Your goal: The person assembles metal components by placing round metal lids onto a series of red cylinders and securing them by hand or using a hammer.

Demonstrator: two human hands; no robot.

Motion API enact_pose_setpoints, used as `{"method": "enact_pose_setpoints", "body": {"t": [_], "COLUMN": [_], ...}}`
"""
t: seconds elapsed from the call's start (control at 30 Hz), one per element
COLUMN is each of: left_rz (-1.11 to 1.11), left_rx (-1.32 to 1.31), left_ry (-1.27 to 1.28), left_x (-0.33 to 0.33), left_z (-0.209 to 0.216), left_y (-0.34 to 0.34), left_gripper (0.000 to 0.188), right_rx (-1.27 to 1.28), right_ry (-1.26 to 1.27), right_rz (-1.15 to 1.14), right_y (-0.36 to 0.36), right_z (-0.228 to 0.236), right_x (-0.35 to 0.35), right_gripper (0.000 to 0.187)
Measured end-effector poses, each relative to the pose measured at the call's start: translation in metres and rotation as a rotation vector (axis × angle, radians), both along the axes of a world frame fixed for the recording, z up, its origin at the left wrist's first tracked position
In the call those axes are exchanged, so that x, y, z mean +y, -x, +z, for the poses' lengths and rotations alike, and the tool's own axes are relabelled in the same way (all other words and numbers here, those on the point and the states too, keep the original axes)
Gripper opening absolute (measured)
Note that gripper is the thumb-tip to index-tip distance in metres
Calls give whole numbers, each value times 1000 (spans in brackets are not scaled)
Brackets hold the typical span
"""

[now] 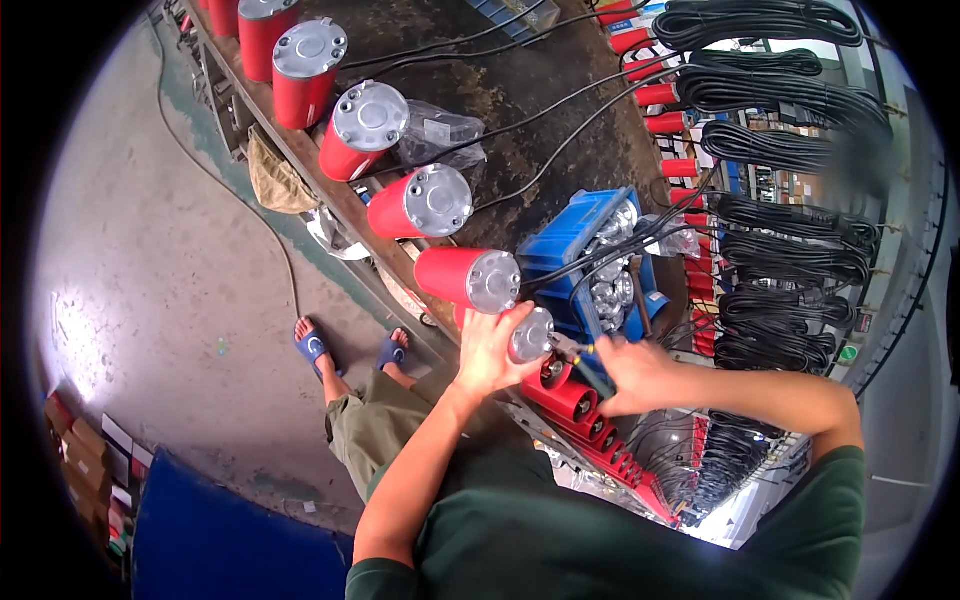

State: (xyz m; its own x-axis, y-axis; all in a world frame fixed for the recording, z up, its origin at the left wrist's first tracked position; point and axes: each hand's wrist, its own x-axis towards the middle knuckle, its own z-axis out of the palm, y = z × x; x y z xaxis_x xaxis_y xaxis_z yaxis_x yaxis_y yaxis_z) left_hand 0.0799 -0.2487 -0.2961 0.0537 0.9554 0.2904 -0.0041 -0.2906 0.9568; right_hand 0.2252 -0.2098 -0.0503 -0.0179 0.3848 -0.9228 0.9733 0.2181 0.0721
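Observation:
My left hand (490, 350) is wrapped round a red cylinder with a silver metal end cap (532, 335), at the near end of a row along the bench edge. In my right hand (640, 377) are pliers (592, 372) with green and yellow handles, somewhat blurred. Their metal jaws reach the rim of that cap; whether they grip anything there is too small to tell. Just beyond my left hand lies another red cylinder (468, 279), its silver cap tilted toward the right. Open-ended red cylinders (572, 398) line the bench below my hands.
A blue bin (565, 235) of silver metal parts stands on the dark bench (545, 105). More capped red cylinders (365, 130) follow the bench edge, with black cables running across. Bundled black cables (790, 255) hang at the right. A clear plastic bag (440, 135) lies farther back.

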Motion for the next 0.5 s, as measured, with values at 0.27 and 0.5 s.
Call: {"method": "enact_pose_setpoints", "body": {"t": [0.27, 0.5], "left_rz": [-6, -11], "left_rx": [19, 4], "left_ry": [25, 31], "left_x": [-1, 2], "left_z": [-2, -5], "left_y": [-1, -3], "left_gripper": [81, 84], "right_rx": [245, 125], "right_ry": [742, -293], "right_rz": [-798, 347], "right_y": [6, 22], "right_z": [-6, 9], "right_x": [1, 23], "right_gripper": [51, 63]}}
